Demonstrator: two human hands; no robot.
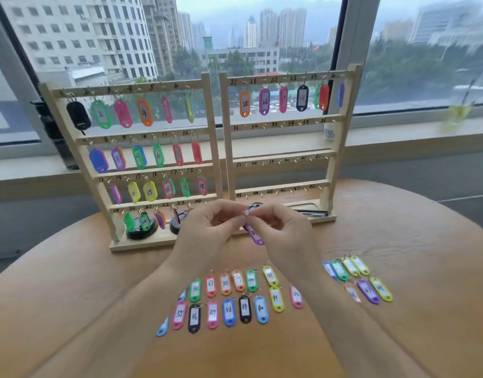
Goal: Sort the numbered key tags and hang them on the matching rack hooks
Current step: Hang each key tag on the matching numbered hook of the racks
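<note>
The upper part of the purple plastic key tag (254, 236) is being hidden by the fingers of the right hand (284, 230), so its number is being cut short. The bottom row of the left wooden rack (211, 132) is being partly covered by the left hand (207, 230). A light-blue tag (183, 294) is being masked by the left forearm. Numbers on the far-right tag cluster (355, 279) are being blurred past reading, as is the yellow-green object (457, 111) on the sill.

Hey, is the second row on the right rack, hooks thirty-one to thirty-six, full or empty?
Empty. The second row of the right rack shows only bare hooks; tags hang on its top row alone.
</note>
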